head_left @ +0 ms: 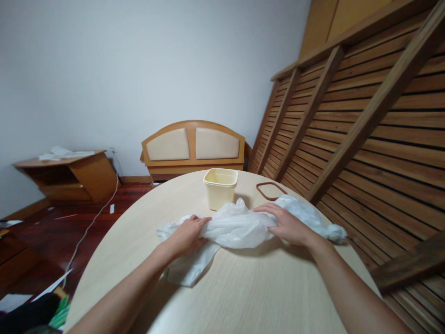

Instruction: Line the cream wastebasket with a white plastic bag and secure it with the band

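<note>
A crumpled white plastic bag [239, 226] lies across the middle of a round pale wooden table [243, 287]. My left hand [186, 235] rests on the bag's left part with fingers curled over the plastic. My right hand [287, 226] lies on the bag's right part, fingers stretched leftward and pressing the plastic down. A knotted end of the bag [335, 232] sticks out past my right wrist. Just behind the bag stands an open cream plastic tub [221, 187], upright. To its right lies a reddish-brown seal ring [271, 190], flat on the table.
A slatted wooden bed frame [365, 120] leans against the wall close to the table's right edge. A wooden headboard [193, 148] stands on the floor behind the table. At the left are a low wooden shelf [69, 176], a white cable [93, 218] and papers on the dark floor.
</note>
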Demonstrator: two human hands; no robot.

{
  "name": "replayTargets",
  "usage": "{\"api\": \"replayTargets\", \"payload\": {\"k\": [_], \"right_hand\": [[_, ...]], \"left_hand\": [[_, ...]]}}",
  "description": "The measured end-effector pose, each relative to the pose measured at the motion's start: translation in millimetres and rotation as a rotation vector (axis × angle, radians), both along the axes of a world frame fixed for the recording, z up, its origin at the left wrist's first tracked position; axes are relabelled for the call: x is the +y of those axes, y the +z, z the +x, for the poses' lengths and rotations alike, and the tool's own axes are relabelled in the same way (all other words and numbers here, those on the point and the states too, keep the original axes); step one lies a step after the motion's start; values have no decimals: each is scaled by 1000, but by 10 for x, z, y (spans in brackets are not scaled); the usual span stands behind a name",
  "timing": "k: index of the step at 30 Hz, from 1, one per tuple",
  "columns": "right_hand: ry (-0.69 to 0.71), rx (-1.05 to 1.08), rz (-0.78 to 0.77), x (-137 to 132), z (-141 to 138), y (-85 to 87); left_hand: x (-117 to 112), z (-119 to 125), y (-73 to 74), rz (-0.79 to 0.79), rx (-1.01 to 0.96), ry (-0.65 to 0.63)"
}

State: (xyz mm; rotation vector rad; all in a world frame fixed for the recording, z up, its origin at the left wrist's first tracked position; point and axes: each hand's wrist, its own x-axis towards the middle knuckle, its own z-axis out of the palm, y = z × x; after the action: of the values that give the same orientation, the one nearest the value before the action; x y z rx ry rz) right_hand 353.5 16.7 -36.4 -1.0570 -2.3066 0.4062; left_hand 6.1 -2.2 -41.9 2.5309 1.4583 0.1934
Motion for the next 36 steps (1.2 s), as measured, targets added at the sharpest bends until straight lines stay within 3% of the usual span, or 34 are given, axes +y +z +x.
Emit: {"api": "replayTargets", "payload": {"k": [5, 8, 12, 15, 20, 29, 32, 36], "right_hand": [[132, 62, 161, -131, -159, 161], [154, -59, 277, -295, -421, 238], [81, -257, 212, -415, -645, 142], [30, -338, 126, -369, -619, -10], [-19, -372, 5, -217, -466, -156], [5, -308, -15, -104, -346, -144], [-6, -265, -44, -99, -299, -134], [-1, -214, -104, -103, -275, -99]], "left_hand": [[37, -7, -45, 68, -22, -27], [33, 6, -54, 94, -28, -55], [-23, 59, -2, 55, -57, -206], [-95, 119, 58, -61, -65, -269], [-148, 148, 58, -161, -25, -207], [3, -52, 1, -16, -33, -180], [51, -155, 79, -86, -148, -189], [112, -359, 233, -306, -421, -210]]}}
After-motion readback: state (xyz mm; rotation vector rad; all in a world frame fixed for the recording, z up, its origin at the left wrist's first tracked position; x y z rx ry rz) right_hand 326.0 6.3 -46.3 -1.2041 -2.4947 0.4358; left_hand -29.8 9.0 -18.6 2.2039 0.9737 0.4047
